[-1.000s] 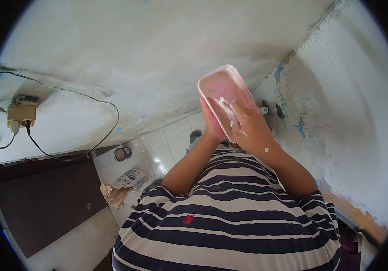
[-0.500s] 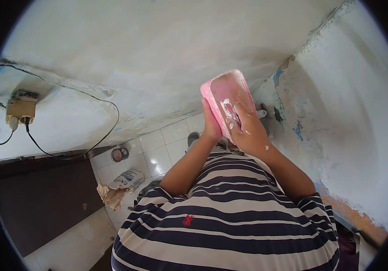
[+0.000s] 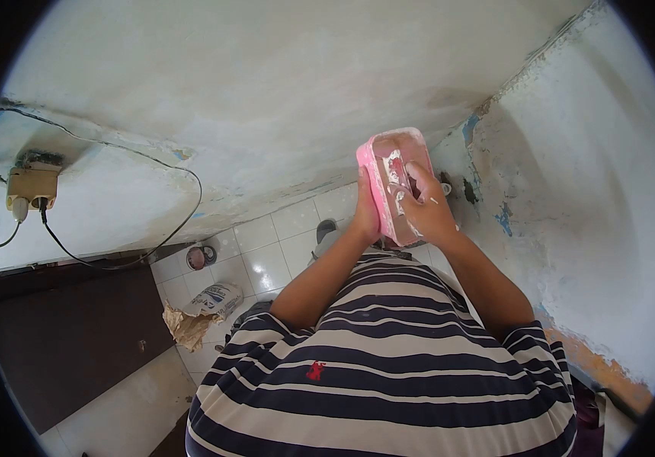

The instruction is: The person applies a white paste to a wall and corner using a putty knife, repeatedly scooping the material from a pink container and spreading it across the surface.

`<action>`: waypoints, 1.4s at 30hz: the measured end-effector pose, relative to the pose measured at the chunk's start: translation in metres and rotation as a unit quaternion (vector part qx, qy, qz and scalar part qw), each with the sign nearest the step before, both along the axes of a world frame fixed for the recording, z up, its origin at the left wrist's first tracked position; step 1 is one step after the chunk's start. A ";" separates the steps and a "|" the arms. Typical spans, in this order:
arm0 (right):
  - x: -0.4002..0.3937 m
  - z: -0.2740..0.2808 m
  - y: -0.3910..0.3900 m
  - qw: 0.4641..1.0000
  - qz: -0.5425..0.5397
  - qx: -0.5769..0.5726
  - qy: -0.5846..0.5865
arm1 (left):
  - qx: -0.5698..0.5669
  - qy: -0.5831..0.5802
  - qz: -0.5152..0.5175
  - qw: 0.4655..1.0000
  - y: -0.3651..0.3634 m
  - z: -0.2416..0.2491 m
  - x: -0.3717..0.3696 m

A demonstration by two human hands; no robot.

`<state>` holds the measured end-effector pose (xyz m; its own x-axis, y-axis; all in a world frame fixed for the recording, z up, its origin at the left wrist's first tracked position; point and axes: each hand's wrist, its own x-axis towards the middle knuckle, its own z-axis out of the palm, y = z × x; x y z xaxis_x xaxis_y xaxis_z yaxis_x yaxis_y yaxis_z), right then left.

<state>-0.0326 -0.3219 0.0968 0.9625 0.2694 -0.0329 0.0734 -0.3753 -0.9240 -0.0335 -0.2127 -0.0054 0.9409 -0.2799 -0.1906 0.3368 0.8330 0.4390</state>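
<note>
A pink rectangular plastic tub [image 3: 367, 161], smeared white along its rim, is tilted up in front of my chest. My left hand [image 3: 368, 209] grips its left side, with the fingers along the outer wall. Over the tub's opening, my right hand [image 3: 428, 209] is closed on a putty scraper [image 3: 395, 164] with thick white smears and a reddish patch. Its handle is mostly covered by my fingers. White specks stick to my right hand.
A patchy wall [image 3: 266, 91] stands ahead, meeting another peeling wall [image 3: 571, 190] at right. At left hang a socket box [image 3: 32, 185] and a looping cable [image 3: 200, 190]. A torn paper sack [image 3: 190, 320] and a small round container [image 3: 195, 259] rest on the tiled floor [image 3: 259, 244].
The tub has shifted slightly right and tipped, so more of its inside shows. My right hand has lifted a little, with the scraper turned more upright inside it.
</note>
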 end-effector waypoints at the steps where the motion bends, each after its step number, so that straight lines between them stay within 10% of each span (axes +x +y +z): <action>1: 0.002 0.000 0.000 1.000 0.004 -0.005 -0.028 | -0.006 0.008 0.022 1.000 -0.002 0.001 0.000; 17: -0.016 0.052 0.018 0.959 0.026 -0.178 -0.221 | -0.135 -0.047 0.071 0.987 0.012 0.024 0.007; 42: -0.007 0.057 -0.006 0.987 0.074 -0.132 -0.048 | -0.124 -0.065 0.034 0.990 0.009 0.025 0.001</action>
